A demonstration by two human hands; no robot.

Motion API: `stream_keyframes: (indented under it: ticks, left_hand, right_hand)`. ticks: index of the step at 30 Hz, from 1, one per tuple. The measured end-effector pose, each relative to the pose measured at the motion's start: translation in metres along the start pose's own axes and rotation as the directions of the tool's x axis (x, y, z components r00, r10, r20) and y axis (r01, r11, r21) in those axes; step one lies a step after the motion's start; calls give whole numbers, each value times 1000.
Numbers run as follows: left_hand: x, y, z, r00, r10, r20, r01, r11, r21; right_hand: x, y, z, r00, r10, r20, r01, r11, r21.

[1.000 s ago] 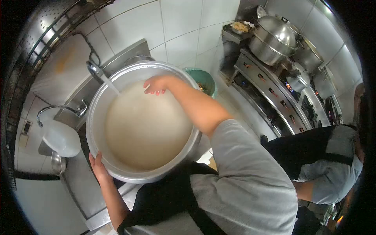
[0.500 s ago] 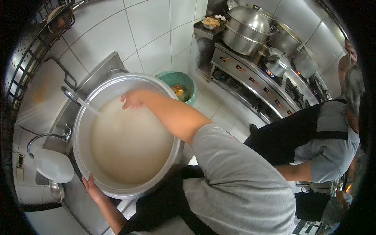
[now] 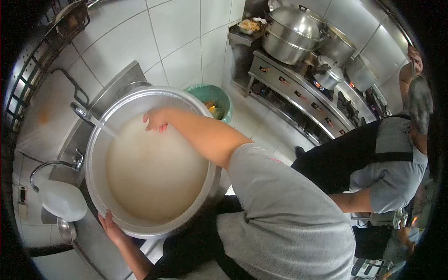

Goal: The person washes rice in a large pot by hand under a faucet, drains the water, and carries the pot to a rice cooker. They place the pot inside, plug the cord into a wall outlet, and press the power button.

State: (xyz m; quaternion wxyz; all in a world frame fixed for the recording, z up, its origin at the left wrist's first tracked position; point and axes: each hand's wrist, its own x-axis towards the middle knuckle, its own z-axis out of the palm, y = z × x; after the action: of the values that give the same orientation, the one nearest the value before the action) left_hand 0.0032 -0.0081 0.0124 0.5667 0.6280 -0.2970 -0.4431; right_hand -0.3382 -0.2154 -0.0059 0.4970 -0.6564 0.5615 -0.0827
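A large metal pot (image 3: pixel 95 179) full of cloudy, whitish liquid (image 3: pixel 154 172) stands at the sink. My right hand (image 3: pixel 156 120) is at the liquid's surface near the far side, its fingers loosely bent and apart with nothing visible in them. Whatever lies under the cloudy liquid is hidden. At the pot's near left rim, my left hand (image 3: pixel 111 227) grips the edge with the thumb up; its other fingers are partly hidden against the outer wall. From a faucet (image 3: pixel 83 112) on the left, water runs into the pot.
A second curved faucet (image 3: pixel 53 164), a white rounded container (image 3: pixel 63 200) and a metal ladle (image 3: pixel 66 231) are on the left. Behind the pot stands a green lined bin (image 3: pixel 224 98) with scraps. A stove (image 3: pixel 298 95) bears several pots. On the right, another person (image 3: pixel 392 154) stands close.
My right hand has lifted slightly, so more of its fingers show above the liquid. My left hand stays on the rim, and the water keeps running.
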Motion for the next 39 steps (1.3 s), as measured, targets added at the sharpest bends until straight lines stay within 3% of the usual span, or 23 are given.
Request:
stream_keyframes:
  ticks: [6,9,12,15,19,21,22,23,24,25,27,28,29,30,33,36,39]
  left_hand:
    - [7,-6,-4,999,-12,34,14,999,-48]
    - [3,0,3,999,-39,-33,38,999,-27]
    - [2,-2,2,999,-37,31,40,992,-122]
    - [7,-7,-6,993,-28,116,44,991,-130]
    - [4,-5,-1,996,-91,-18,88,986,-142]
    - [9,-12,-1,993,-104,60,114,977,-181]
    - [7,-12,-10,991,-113,69,124,973,-195]
    - [-4,2,-6,985,-25,173,39,996,-81]
    - [-11,9,2,985,19,172,-15,1000,-25]
    - [-13,10,4,985,-6,173,17,998,-62]
    - [-15,10,5,982,27,185,-1,990,-139]
    - [-15,12,5,987,20,157,-5,995,-95]
    - [-10,10,3,982,23,187,-6,996,-90]
    - [-13,16,4,982,28,185,-10,995,-98]
    - [0,8,-2,980,81,185,-69,995,-71]
    - [2,5,-6,971,96,221,-61,985,-160]
    - [-4,7,-5,965,114,235,-75,983,-168]
  right_hand:
    - [12,4,3,998,-50,-48,46,995,-83]
    - [10,2,3,978,-55,-199,46,998,-53]
    - [3,1,-3,948,-100,-302,95,995,-31]
    - [10,6,1,793,-332,-510,165,924,-344]
    - [2,5,-7,797,-269,-540,147,955,-259]
    - [-1,6,-4,826,-240,-509,93,950,-297]
    - [-7,-3,-5,883,-140,-447,1,955,-297]
    - [-12,-11,-10,930,-47,-363,-74,947,-313]
    - [3,7,-18,949,-254,-187,110,821,-560]
    - [9,13,-20,905,-422,45,317,603,-732]
    - [3,9,-17,962,-259,87,267,827,-495]
    - [-27,-26,-10,996,-33,86,53,969,-240]
    - [-32,-38,-4,994,68,90,-48,977,-210]
    - [-33,-48,3,981,177,83,-159,969,-187]
    - [-44,-87,29,957,224,182,-167,945,-282]
    - [-48,-115,62,905,283,316,-176,928,-327]
    - [-49,-125,77,872,350,342,-218,903,-369]
